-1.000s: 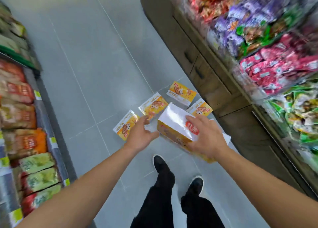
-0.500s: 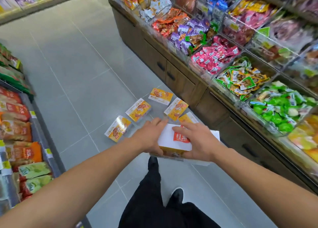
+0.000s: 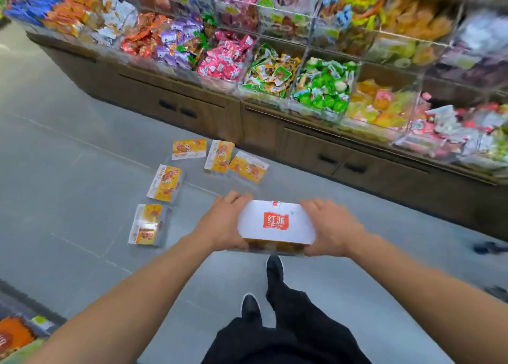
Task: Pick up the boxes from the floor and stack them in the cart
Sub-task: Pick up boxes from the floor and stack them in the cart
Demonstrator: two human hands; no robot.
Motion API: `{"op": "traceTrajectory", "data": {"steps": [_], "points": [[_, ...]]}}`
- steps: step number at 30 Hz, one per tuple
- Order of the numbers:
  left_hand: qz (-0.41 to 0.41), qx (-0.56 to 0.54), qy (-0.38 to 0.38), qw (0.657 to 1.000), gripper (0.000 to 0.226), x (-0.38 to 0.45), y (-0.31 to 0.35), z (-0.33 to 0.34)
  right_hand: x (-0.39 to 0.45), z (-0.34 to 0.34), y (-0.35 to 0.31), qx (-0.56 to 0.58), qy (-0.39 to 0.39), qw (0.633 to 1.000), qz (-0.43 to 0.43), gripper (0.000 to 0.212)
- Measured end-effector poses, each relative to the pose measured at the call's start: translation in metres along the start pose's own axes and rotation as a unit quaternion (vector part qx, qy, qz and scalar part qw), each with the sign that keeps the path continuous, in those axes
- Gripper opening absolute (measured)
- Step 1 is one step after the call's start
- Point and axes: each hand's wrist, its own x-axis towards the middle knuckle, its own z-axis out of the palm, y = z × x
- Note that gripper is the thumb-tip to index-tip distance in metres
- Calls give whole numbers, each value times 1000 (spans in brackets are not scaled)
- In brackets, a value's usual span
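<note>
both hands hold one box off the floor, in front of the person's body. the left hand (image 3: pixel 224 225) grips the left end of the white-topped rectangular cardboard box (image 3: pixel 276 224), fingers curled over its far edge, and the right hand (image 3: pixel 331 230) grips the right end the same way. the box lies roughly level, its broad white face upward with a red-orange label bearing white characters near the middle and a small red mark at the far edge; its near side shows orange and yellow print. motion blur softens its edges.

beyond and to the left of the hands, five flat orange-and-yellow boxes with white borders (image 3: pixel 165 183) lie scattered on the grey tiled floor (image 3: pixel 68 149), face up and apart from one another, except two (image 3: pixel 219 156) that sit just beside each other. past them runs a brown wooden counter with dark drawer handles (image 3: pixel 192 111), topped by clear bins of bright wrapped sweets (image 3: pixel 275 69). below the held box are the person's black trousers and black shoes (image 3: pixel 275 267).
</note>
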Motion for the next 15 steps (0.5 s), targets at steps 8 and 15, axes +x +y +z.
{"op": "traceTrajectory", "data": {"steps": [8, 15], "points": [[127, 56, -52, 989, 96, -3, 96, 49, -134, 46, 52, 76, 37, 989, 122, 93], [231, 117, -98, 961, 95, 17, 248, 101, -253, 83, 150, 119, 94, 964, 217, 95]]}}
